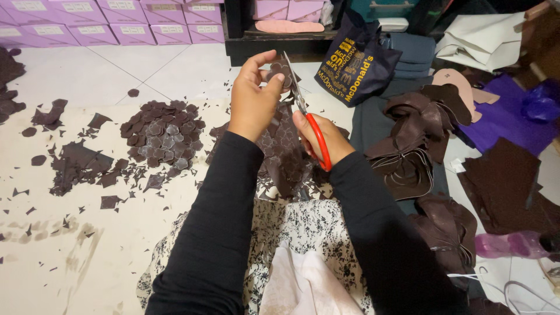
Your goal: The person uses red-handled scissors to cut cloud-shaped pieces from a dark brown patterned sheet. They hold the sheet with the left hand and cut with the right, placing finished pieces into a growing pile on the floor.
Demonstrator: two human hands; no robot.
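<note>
2 hands [286,114] raised, scissors [309,125] (red-handled) cutting

Small home workshop for leather or shoe parts, set up on a tiled floor [175,70]. Around the heap of cut dark-brown pieces [163,137]: scraps strewn left of it, lilac boxes [116,23] stacked beyond it, bundled brown leather cut-outs [417,140] well to its right, pink insole shapes [289,26] on a dark shelf behind.
</note>
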